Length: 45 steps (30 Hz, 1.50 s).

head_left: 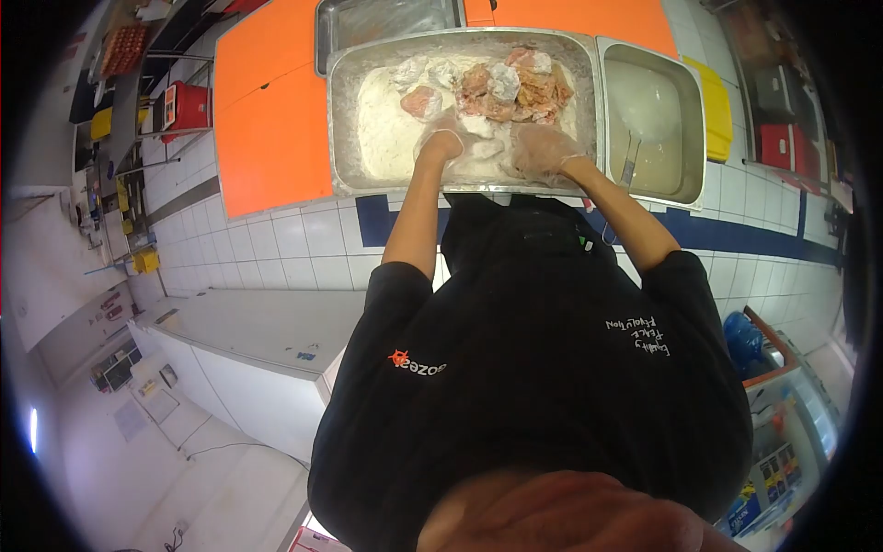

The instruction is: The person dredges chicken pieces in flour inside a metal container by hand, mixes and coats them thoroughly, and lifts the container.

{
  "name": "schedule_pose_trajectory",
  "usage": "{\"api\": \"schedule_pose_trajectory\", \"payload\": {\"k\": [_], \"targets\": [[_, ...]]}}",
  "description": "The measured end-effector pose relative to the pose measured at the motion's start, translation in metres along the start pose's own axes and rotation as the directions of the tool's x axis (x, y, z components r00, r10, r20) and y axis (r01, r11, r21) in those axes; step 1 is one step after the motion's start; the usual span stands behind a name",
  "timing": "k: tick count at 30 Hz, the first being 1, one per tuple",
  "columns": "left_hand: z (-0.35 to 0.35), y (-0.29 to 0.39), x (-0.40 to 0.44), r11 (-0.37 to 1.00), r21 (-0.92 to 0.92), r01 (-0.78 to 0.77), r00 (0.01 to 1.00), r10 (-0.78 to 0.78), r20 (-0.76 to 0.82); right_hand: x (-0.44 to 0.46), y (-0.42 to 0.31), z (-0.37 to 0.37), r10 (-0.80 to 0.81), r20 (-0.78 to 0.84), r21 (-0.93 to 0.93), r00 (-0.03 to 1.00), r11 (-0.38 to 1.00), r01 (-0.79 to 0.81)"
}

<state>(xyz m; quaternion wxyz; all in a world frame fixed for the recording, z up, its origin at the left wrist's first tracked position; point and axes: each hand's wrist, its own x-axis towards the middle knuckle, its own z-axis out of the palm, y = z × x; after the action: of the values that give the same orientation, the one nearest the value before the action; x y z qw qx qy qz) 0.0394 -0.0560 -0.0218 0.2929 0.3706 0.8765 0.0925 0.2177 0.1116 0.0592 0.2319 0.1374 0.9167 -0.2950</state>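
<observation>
A wide metal tray [345,152] holds white flour [382,138] and several pieces of raw meat. One floured piece [421,103] lies just above my left hand [443,143], which is in a clear plastic glove and down in the flour. My right hand [544,152], gloved the same way, is at the near right part of the tray, below a heap of meat [543,92]. Small floured lumps [485,147] sit between the hands. The fingers of both hands are blurred by the gloves and flour, so their grip is hidden.
Right of the tray stands a metal container [681,189] of cloudy liquid with a handled strainer [630,164] in it. An empty metal pan [391,20] is behind the tray. Orange worktop [271,138] extends left. A yellow object [708,101] is beyond the container.
</observation>
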Motion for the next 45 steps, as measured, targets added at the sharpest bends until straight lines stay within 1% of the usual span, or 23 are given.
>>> {"api": "schedule_pose_trajectory", "payload": {"k": [2, 4, 6, 8, 12, 14, 18, 20, 21, 23, 25, 27, 29, 30, 32, 33, 35, 36, 38, 39, 41, 43, 45], "targets": [[-0.004, -0.003, -0.009, 0.969, -0.241, 0.049, 0.986, -0.009, 0.165, 0.011, 0.012, 0.019, -0.004, -0.079, 0.066, 0.997, 0.998, 0.009], [-0.006, -0.006, -0.013, 0.970, -0.238, 0.055, 0.978, -0.003, 0.211, 0.008, 0.006, 0.010, 0.000, -0.158, 0.126, 0.987, 0.992, 0.021], [-0.001, -0.013, -0.020, 0.970, -0.233, 0.065, 0.965, -0.001, 0.263, -0.001, 0.000, -0.006, 0.070, 0.025, 0.137, 0.997, 0.988, -0.073], [0.010, -0.023, -0.027, 0.794, -0.605, 0.062, 0.976, 0.078, 0.202, -0.011, -0.003, -0.014, -0.007, -0.008, 0.147, 1.000, 0.989, 0.008], [0.004, -0.019, -0.034, 0.823, -0.563, 0.079, 0.963, 0.084, 0.258, -0.003, 0.015, 0.007, -0.137, -0.124, 0.135, 0.983, 0.979, 0.154], [-0.005, -0.006, -0.044, 0.716, -0.676, 0.172, 0.965, 0.015, 0.262, 0.001, 0.013, 0.007, -0.123, -0.088, 0.110, 0.988, 0.985, 0.133], [-0.031, 0.020, -0.059, 0.627, -0.742, 0.237, 0.965, -0.064, 0.255, 0.003, 0.011, 0.009, -0.116, -0.075, 0.089, 0.990, 0.988, 0.123], [-0.017, 0.010, -0.054, 0.281, -0.942, 0.184, 0.982, -0.013, 0.188, 0.001, 0.011, 0.008, -0.145, -0.113, 0.121, 0.983, 0.980, 0.159], [-0.018, 0.013, -0.056, 0.280, -0.942, 0.186, 0.982, -0.016, 0.189, 0.000, 0.012, 0.008, -0.171, -0.153, 0.151, 0.973, 0.969, 0.194], [-0.018, 0.023, -0.058, -0.048, -0.978, 0.203, 0.979, 0.024, 0.203, 0.004, 0.014, 0.012, -0.180, -0.146, 0.138, 0.973, 0.970, 0.200], [-0.015, 0.040, -0.065, -0.045, -0.986, 0.162, 0.986, -0.031, 0.163, 0.006, 0.013, 0.014, -0.188, -0.143, 0.123, 0.972, 0.971, 0.206], [-0.006, 0.047, -0.067, -0.041, -0.991, 0.124, 0.988, -0.089, 0.127, 0.007, 0.007, 0.019, -0.232, -0.272, 0.197, 0.934, 0.936, 0.290], [0.011, 0.037, -0.060, -0.133, -0.989, 0.066, 0.998, 0.021, 0.063, -0.007, -0.013, -0.005, -0.168, -0.181, 0.216, 0.969, 0.954, 0.205], [0.007, 0.036, -0.059, -0.135, -0.989, 0.063, 0.998, 0.019, 0.061, -0.011, -0.019, -0.014, -0.100, -0.090, 0.225, 0.991, 0.967, 0.118], [-0.006, 0.029, -0.058, 0.265, -0.937, 0.226, 0.974, -0.060, 0.218, 0.000, -0.004, 0.007, -0.121, -0.123, 0.176, 0.985, 0.974, 0.141], [-0.006, 0.024, -0.056, 0.263, -0.938, 0.227, 0.974, -0.060, 0.219, 0.000, -0.005, 0.009, -0.139, -0.152, 0.128, 0.979, 0.979, 0.159], [-0.005, 0.018, -0.048, 0.808, -0.522, 0.275, 0.961, -0.230, 0.151, -0.005, -0.002, 0.011, -0.102, -0.160, 0.116, 0.982, 0.986, 0.121], [0.001, 0.013, -0.039, 0.807, -0.523, 0.274, 0.962, -0.230, 0.148, -0.008, -0.004, 0.007, -0.069, -0.171, 0.107, 0.983, 0.990, 0.088], [0.018, 0.002, -0.020, 0.926, -0.346, 0.153, 0.981, -0.186, -0.063, -0.012, -0.004, -0.003, -0.067, -0.164, 0.125, 0.984, 0.988, 0.088], [0.022, -0.002, -0.018, 0.924, -0.348, 0.156, 0.980, -0.188, -0.062, -0.014, -0.002, -0.005, -0.064, -0.152, 0.143, 0.986, 0.986, 0.086], [0.029, -0.012, -0.013, 0.958, -0.288, -0.010, 0.946, -0.085, -0.314, -0.013, 0.011, -0.002, -0.072, -0.168, 0.136, 0.983, 0.986, 0.096], [0.011, -0.005, -0.027, 0.928, -0.374, 0.005, 0.938, -0.134, -0.319, -0.022, 0.004, -0.022, -0.077, -0.192, 0.128, 0.978, 0.986, 0.103], [-0.002, -0.006, -0.035, 0.891, -0.453, 0.023, 0.932, -0.183, -0.313, -0.043, -0.013, -0.061, -0.026, 0.052, 0.186, 0.998, 0.982, 0.015]]}}
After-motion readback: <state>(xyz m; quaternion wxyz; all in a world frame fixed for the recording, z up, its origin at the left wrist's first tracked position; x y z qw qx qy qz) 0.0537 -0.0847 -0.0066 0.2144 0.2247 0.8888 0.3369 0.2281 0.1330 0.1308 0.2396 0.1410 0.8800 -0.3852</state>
